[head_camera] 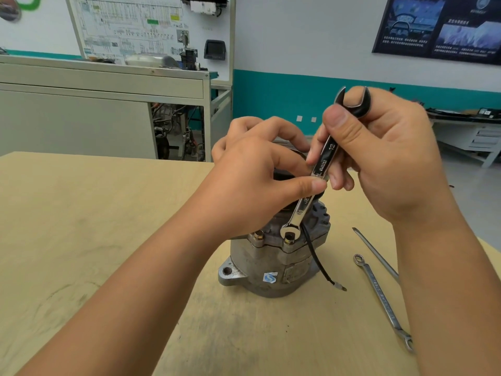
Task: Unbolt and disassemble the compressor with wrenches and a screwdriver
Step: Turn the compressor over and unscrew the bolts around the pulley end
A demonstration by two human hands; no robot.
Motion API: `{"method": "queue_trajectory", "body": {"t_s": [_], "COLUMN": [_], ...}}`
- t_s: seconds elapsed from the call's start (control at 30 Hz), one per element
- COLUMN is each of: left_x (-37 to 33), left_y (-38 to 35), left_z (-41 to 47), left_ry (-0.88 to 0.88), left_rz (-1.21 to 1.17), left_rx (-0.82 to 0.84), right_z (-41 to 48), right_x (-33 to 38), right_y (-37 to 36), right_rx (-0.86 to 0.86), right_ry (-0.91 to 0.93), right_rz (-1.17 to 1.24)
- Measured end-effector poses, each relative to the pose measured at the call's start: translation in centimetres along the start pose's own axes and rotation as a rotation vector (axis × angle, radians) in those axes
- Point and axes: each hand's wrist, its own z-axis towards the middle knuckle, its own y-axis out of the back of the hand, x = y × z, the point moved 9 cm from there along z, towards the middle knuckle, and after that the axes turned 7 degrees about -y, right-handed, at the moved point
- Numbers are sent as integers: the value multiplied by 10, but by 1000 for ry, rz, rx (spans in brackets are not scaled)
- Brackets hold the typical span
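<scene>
The compressor (273,256) stands upright near the middle of the wooden table (81,240), its grey cast body topped by brass-coloured bolts. A double open-end wrench (320,169) leans steeply over it, its lower jaw seated on the right-hand bolt (289,237) (the neighbouring bolt (257,234) sits bare just to the left). The right hand (385,158) is closed around the wrench's upper shank, thumb pressed flat against the steel, with the free upper jaw poking out above the fingers. The left hand (260,180) curls over the compressor's top, thumb tip touching the wrench's mid-shank; whether its other fingers grip anything I cannot tell. A black wire (317,256) trails down the housing onto the table. To the right lie a combination wrench (382,299) and a screwdriver (375,253), near each other, apart from the compressor.
</scene>
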Motion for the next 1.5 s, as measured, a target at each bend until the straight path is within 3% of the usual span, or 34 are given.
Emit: {"method": "queue_trajectory", "body": {"t_s": [0.33, 0.53, 0.73, 1.13, 1.5], "left_x": [-3, 6, 7, 18, 27], "left_y": [-10, -11, -10, -7, -4], "left_z": [0, 6, 7, 7, 5], "left_ry": [-24, -36, -14, 55, 78], "left_rz": [-24, -52, -318, -381, -535], "left_rx": [104, 110, 60, 3, 35], "right_z": [1, 4, 4, 3, -2], "right_x": [-9, -19, -15, -9, 6], "right_y": [1, -1, -4, -4, -12], "right_rx": [106, 49, 12, -131, -190], "right_ry": [-55, -138, -144, -144, -59], "right_rz": [91, 170, -79, -396, -425]}}
